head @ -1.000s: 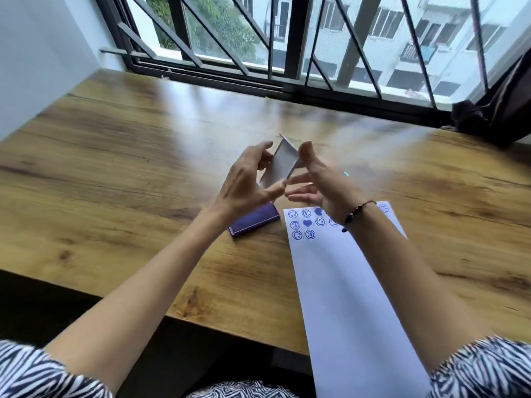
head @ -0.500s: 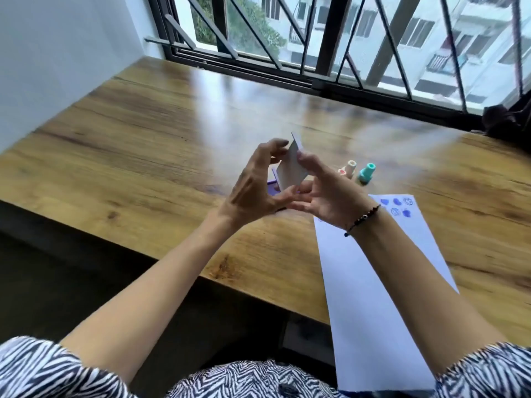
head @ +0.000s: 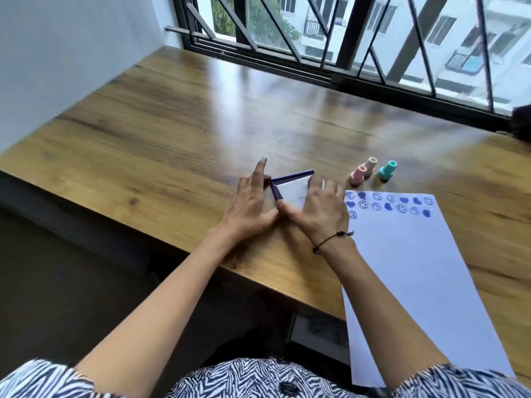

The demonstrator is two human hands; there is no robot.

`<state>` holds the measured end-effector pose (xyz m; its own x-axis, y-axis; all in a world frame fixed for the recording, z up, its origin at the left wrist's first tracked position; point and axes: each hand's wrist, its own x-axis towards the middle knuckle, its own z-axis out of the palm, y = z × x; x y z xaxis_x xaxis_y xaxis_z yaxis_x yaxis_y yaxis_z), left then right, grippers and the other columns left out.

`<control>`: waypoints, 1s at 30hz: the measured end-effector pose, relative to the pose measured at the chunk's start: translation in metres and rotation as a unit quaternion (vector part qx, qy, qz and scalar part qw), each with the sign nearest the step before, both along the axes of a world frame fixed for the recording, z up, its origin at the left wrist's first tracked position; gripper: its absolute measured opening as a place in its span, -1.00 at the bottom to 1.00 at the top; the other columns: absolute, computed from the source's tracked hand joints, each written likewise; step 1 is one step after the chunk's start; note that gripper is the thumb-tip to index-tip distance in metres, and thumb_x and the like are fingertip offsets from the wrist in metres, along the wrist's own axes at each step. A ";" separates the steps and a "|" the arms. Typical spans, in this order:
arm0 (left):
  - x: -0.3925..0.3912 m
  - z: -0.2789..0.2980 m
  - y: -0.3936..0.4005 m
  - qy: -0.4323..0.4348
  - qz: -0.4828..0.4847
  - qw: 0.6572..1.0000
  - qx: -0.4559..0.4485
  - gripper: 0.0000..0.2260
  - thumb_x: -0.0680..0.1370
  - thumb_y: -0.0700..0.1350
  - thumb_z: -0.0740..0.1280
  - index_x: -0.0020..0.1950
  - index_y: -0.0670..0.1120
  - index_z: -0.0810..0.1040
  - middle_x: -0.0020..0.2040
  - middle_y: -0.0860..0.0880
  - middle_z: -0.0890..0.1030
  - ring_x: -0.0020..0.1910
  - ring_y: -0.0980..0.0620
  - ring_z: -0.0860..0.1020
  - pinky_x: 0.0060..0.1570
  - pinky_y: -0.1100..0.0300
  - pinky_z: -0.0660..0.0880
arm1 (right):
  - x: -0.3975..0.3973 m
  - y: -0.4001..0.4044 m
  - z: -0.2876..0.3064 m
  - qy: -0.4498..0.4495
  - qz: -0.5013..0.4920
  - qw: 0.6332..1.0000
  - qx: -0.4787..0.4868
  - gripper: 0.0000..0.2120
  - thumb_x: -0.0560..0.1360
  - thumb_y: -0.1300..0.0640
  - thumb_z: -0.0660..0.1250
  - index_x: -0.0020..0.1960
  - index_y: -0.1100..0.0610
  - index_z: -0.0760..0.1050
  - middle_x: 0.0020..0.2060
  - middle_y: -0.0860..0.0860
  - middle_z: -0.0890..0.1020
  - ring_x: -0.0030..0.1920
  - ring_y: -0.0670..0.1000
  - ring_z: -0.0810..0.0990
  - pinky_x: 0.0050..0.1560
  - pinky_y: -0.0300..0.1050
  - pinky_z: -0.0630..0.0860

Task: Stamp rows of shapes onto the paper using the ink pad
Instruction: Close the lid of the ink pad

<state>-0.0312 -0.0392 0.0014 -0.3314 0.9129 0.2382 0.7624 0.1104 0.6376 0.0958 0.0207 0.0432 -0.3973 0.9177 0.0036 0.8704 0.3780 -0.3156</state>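
Head view looks down over 2 bare forearms reaching out from zebra-print sleeves (head: 250, 377) at 6 o'clock. A long white paper (head: 416, 282) lies at 4 o'clock, its near end hanging past the edge of the wooden table (head: 143, 133). At the paper's far end sit 2 full rows of blue prints (head: 388, 203), smiley rings mixed with solid hearts, and 1 ring starting a 3rd row at its left edge.

Just left of those prints, near the centre of the view, both hands press flat on the ink pad (head: 290, 188), a purple-edged case with a pale top. The left hand (head: 253, 208) lies spread over the case's 9 o'clock side, fingers extended, index finger reaching past its far corner. The right hand (head: 319, 211) covers the 3 o'clock side, fingers flat and loose, gripping nothing; a dark cord bracelet (head: 330, 241) circles that wrist. The thumbs meet at the case's near corner.

Farther on, toward 1 o'clock, 3 small stamps stand upright on the table, just beyond the paper's far edge: a pink stamp (head: 357, 175), a beige stamp (head: 370, 165) close behind it, and a teal stamp (head: 386, 170) to their right. At 12 o'clock, a black-barred window (head: 344, 38) runs along the table's far side.
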 end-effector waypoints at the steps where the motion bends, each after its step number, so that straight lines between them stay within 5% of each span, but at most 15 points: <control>1: 0.000 -0.001 0.000 -0.001 0.002 1.000 0.001 -0.15 0.35 -0.02 0.39 0.47 -0.14 -0.06 0.26 -0.15 0.46 0.24 -0.17 0.36 0.28 -0.07 0.33 | -0.002 0.001 0.000 0.001 -0.005 1.000 0.002 -0.23 0.30 -0.27 0.33 0.29 0.22 0.25 0.18 0.29 0.45 0.21 0.26 0.36 0.15 0.09 0.40; 30: 0.003 0.001 -0.004 -0.007 -0.002 1.000 -0.025 -0.16 0.35 -0.03 0.37 0.47 -0.03 -0.08 0.35 -0.05 0.41 0.31 -0.09 0.29 0.33 -0.08 0.29 | -0.016 0.002 -0.005 0.021 -0.023 0.999 -0.006 -0.19 0.34 -0.25 0.34 0.33 0.27 0.19 0.24 0.30 0.39 0.25 0.26 0.32 0.26 0.05 0.33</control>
